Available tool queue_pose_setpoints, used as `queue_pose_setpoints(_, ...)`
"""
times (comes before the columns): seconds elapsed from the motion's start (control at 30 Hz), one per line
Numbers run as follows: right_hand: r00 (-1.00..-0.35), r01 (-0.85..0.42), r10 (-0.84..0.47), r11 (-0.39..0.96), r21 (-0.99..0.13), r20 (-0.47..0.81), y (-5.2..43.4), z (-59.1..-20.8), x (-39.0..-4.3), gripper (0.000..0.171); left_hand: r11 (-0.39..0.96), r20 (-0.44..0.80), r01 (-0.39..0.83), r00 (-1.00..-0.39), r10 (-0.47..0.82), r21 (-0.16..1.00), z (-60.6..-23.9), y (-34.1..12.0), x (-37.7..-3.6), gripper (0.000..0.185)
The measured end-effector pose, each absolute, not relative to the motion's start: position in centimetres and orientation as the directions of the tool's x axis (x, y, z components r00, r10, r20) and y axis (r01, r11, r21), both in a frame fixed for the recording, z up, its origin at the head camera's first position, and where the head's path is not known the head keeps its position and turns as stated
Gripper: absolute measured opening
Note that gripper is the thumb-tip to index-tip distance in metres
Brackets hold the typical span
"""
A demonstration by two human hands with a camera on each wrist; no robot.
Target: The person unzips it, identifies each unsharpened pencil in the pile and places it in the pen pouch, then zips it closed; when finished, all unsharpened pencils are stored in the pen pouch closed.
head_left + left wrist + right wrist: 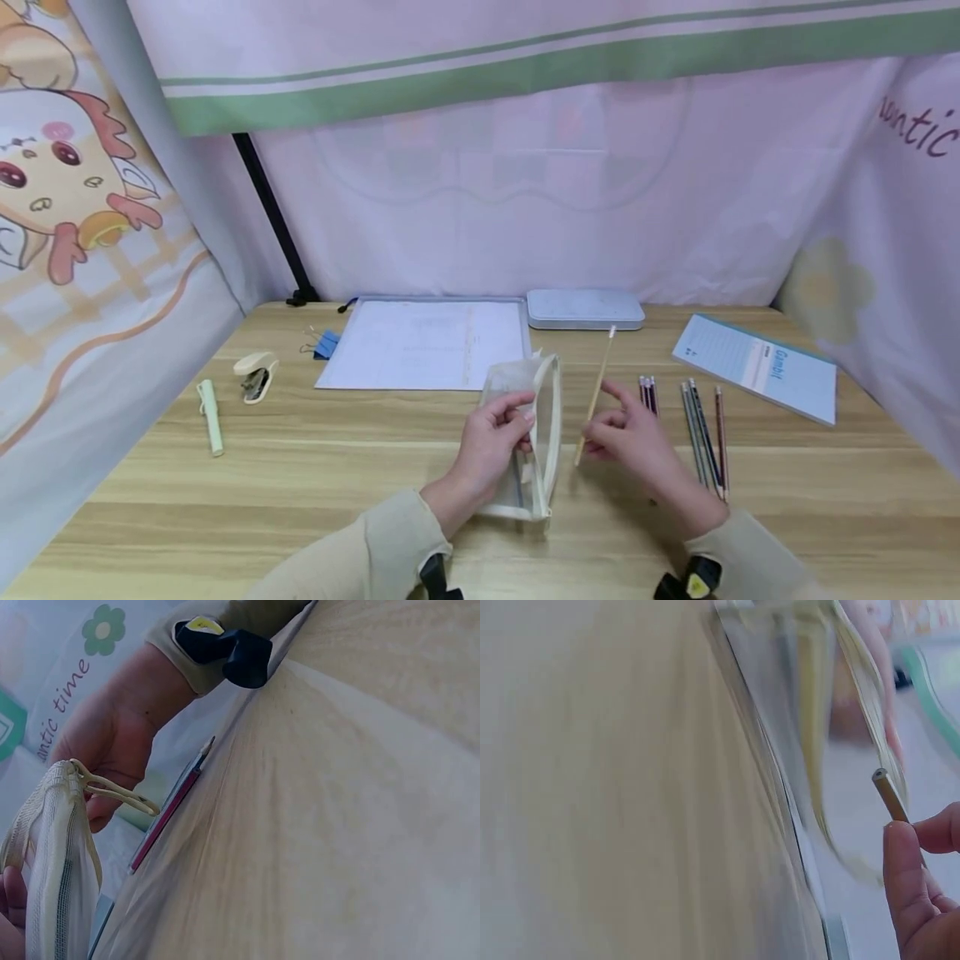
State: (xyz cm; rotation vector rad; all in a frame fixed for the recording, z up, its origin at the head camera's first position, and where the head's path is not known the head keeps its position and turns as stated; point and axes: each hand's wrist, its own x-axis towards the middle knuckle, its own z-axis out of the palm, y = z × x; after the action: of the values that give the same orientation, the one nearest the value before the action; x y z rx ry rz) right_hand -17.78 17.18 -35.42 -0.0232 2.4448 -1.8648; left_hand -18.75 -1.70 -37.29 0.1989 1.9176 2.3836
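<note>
My left hand (480, 446) grips a white see-through zip pencil pouch (553, 442) by its side, its mouth spread apart and facing right. A dark thin thing shows faintly through the pouch wall. Between thumb and fingers, my right hand (637, 442) pinches a yellow pencil (597, 387) just right of that mouth. The pencil stands tilted, its white end up, and is apart from the pouch in the head view. Its lower end is blunt in the right wrist view. In the left wrist view the zipper pull (120, 791) hangs off the pouch corner.
Several pencils (705, 437) lie right of my right hand, below a blue notepad (757, 367). Behind are a white sheet-covered board (412, 343) and a pale tin (585, 310). A blue binder clip (326, 345), stapler (257, 377) and light green clipped stick (212, 418) lie left.
</note>
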Motion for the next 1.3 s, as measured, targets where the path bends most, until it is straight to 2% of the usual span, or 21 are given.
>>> queue_pose_setpoints(0.33,-0.966,0.049,-0.244,0.156,-0.987,-0.086,13.2,-36.2,-16.2,0.076,-0.201,0.059,0.034,-0.991,0.122,0.979,-37.2,-1.5,-18.6,0.031)
queue_pose_setpoints(0.57,-0.948,0.080,-0.294,0.145,-0.986,-0.120,12.7,-36.4,-15.7,0.079,-0.214,0.061,0.037,-0.992,0.106,0.976,-37.1,-1.6,-18.5,0.031)
queue_pose_setpoints(0.87,-0.921,0.078,-0.368,0.152,-0.985,-0.130,12.7,-37.4,-16.0,0.074,-0.199,0.047,0.023,-0.992,0.114,0.980,-37.5,-1.4,-18.5,0.029)
queue_pose_setpoints(1.1,-0.928,0.092,-0.341,0.182,-0.979,-0.151,12.8,-37.5,-16.2,0.072,-0.198,0.049,0.024,-0.991,0.123,0.980,-37.7,-1.2,-18.5,0.029)
queue_pose_setpoints(1.3,-0.965,0.062,-0.236,0.231,-0.971,-0.118,15.2,-36.3,-16.5,0.065,-0.205,0.053,0.029,-0.992,0.114,0.978,-37.3,-1.3,-18.5,0.030)
